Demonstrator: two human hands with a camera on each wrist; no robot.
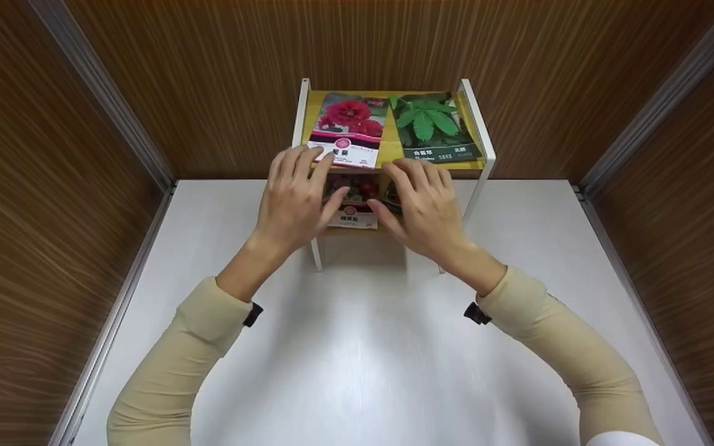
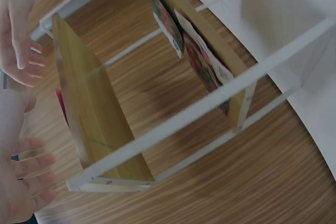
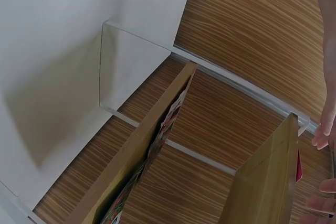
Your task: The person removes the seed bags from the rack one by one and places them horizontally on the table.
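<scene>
A pink-flower seed packet [image 1: 349, 121] and a green-leaf seed packet [image 1: 431, 127] lie side by side on the yellow top board of a small white-framed shelf [image 1: 480, 124]. My left hand [image 1: 292, 201], fingers relaxed, hovers by the flower packet's lower left corner. Near the board's front edge, my right hand [image 1: 425, 201] is loosely bent below the leaf packet. Both hands hold nothing; in the left wrist view they appear apart from the board. On the lower board, another flower packet [image 1: 354, 218] shows between the hands, with a further packet [image 2: 167, 24] beside it, partly hidden in the head view.
The shelf stands on a white tabletop [image 1: 357, 359] against a wood-grain back wall [image 1: 382, 43]. Wood-grain side panels [image 1: 35, 217] with metal edge strips flank the table. The shelf's thin white legs [image 1: 316, 254] reach down to the tabletop.
</scene>
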